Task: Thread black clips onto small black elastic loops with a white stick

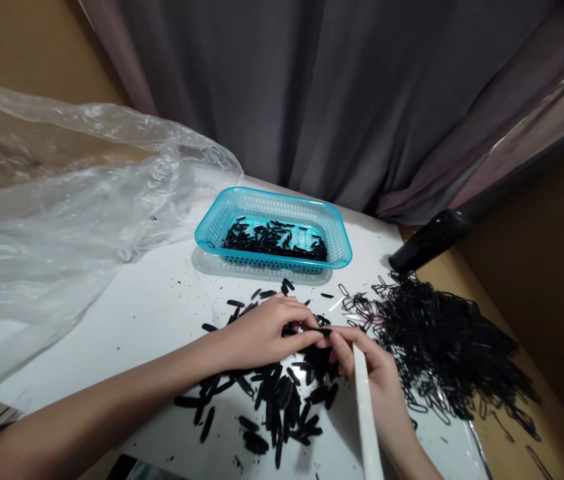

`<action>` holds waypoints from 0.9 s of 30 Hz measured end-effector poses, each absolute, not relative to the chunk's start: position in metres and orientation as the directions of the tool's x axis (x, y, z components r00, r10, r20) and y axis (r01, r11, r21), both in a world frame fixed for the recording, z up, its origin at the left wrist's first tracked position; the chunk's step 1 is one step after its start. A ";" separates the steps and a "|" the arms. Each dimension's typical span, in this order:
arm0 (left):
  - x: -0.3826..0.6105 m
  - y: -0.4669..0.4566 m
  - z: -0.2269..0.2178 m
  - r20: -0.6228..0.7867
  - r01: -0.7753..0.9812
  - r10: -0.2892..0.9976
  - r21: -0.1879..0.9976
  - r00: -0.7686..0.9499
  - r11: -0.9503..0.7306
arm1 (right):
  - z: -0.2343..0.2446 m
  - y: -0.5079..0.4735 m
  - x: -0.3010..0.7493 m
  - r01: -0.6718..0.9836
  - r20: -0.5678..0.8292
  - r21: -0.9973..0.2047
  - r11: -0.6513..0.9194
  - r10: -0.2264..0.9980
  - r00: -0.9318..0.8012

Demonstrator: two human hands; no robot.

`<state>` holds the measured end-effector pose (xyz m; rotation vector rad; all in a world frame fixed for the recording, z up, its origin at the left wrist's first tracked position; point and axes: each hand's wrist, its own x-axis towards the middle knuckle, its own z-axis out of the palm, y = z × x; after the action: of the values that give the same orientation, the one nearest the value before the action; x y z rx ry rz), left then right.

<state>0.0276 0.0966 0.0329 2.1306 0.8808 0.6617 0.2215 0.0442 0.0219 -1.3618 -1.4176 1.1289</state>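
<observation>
Between my two hands is a small black oblong piece (pixel 325 331), pinched at the fingertips. My left hand (pixel 277 327) grips its left end between thumb and fingers. My right hand (pixel 369 367) closes at its other end and also has a long white flat stick (pixel 367 413) tucked in its grip. The stick's upper end is hidden by the fingers. Below and around the hands, many similar loose black pieces (pixel 282 400) are scattered on the white tabletop (pixel 147 320).
A blue perforated basket (pixel 337 243) with black pieces inside stands beyond the hands. At right lies a tangled heap of thin black loops (pixel 452 347), with a black cylindrical object (pixel 427 243) behind it. Clear plastic sheeting (pixel 87 220) covers the left side. Grey curtains (pixel 312 87) hang behind.
</observation>
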 end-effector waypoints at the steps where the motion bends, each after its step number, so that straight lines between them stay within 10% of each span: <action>1: 0.028 0.097 0.032 0.181 0.379 0.758 0.778 0.627 -0.500 | 0.022 0.044 0.221 0.229 -0.015 -0.973 -0.004 0.999 -0.044; 27: 0.035 0.087 0.035 0.356 0.229 0.763 0.810 0.539 -0.540 | 0.015 0.043 0.228 0.374 0.111 -0.921 0.113 0.993 -0.027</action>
<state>0.0346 0.0874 0.0348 2.0517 0.8000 0.9401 0.2283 0.0433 0.0147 -1.3910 -1.5407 0.9193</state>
